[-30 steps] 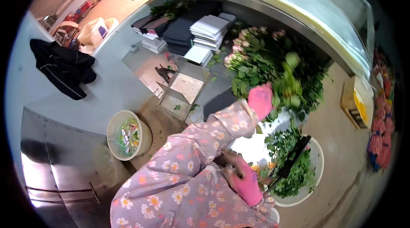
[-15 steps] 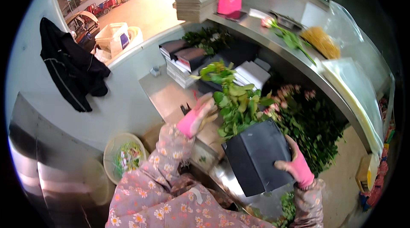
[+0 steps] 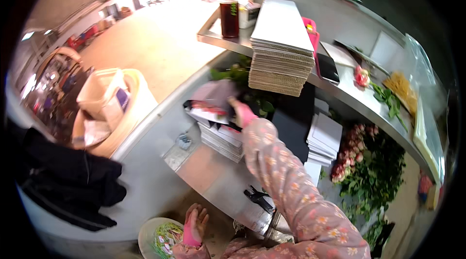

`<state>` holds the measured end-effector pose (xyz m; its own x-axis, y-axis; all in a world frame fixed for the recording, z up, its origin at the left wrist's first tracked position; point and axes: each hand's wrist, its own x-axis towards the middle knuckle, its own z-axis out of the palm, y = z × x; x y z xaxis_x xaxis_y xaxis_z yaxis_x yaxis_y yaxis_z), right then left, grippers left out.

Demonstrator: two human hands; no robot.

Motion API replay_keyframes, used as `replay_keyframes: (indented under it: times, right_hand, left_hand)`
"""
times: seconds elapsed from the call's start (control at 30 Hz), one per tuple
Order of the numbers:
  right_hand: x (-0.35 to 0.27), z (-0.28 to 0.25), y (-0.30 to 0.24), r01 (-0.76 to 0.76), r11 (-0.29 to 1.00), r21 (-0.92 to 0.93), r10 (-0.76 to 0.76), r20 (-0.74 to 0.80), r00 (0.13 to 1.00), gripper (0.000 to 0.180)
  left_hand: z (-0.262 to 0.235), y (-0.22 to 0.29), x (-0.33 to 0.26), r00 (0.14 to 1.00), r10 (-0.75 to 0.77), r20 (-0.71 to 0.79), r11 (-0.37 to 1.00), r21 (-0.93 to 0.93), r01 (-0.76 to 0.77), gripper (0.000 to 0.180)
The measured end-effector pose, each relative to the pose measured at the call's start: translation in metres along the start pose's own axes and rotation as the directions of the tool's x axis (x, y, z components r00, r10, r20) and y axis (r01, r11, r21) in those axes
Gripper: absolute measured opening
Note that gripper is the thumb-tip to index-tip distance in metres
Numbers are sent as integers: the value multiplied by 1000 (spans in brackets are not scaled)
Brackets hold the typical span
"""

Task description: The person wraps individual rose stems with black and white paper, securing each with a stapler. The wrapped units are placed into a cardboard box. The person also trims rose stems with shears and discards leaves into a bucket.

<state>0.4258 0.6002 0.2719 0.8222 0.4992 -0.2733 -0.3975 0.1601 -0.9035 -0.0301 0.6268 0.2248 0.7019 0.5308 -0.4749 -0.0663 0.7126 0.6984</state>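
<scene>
My right hand (image 3: 244, 113), in a pink cuff, is stretched far across the bench. Its fingers, partly blurred, close at the edge of a grey sheet-like wrap (image 3: 213, 93) tilted up over a stack of white card (image 3: 221, 141). Something red and white shows under that wrap. My left hand (image 3: 195, 225) is held low beside the pale bin (image 3: 149, 237), fingers apart, holding nothing. A black hand tool (image 3: 259, 200) lies on the metal bench (image 3: 206, 169) by my right sleeve. Green leaves (image 3: 259, 103) show just beyond my right hand.
Pink roses (image 3: 350, 154) with dense foliage lie at the right under a metal shelf (image 3: 369, 106). That shelf bears a tall stack of boards (image 3: 281, 60), a dark drink bottle (image 3: 229, 18) and a single rose (image 3: 361, 76). Black sheets (image 3: 293, 125) and white cards (image 3: 324, 135) lie beneath.
The leafy bunch in black wrap has left my right hand, which has moved far forward and left to the grey wrap. My left hand has dropped toward the bin. The view has swung left.
</scene>
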Motion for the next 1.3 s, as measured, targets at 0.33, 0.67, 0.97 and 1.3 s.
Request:
replay_keyframes:
  times: [0.33,0.67,0.97,1.3]
  right_hand:
    - [-140,-139,39,-176,-230,-957,-341,-90,936,112]
    - [-265,-151,-83,339,-75,-938,-769,271,579,30]
    - [-358,-254,-95,286,566,-773,81,398,914,47]
    - [-133,-543,-4,-134,528,-839,-145,-245,959,62]
  left_hand:
    - [-10,25,85,987,-63,149,995,88,50,37]
    - [247,47,107,381,597,706,371,178,-912,38]
    - [207,-183,47,-197,-862,468,480,626,-614,40]
    - [177,-299,2,28,-805,593,211,330,-920,58]
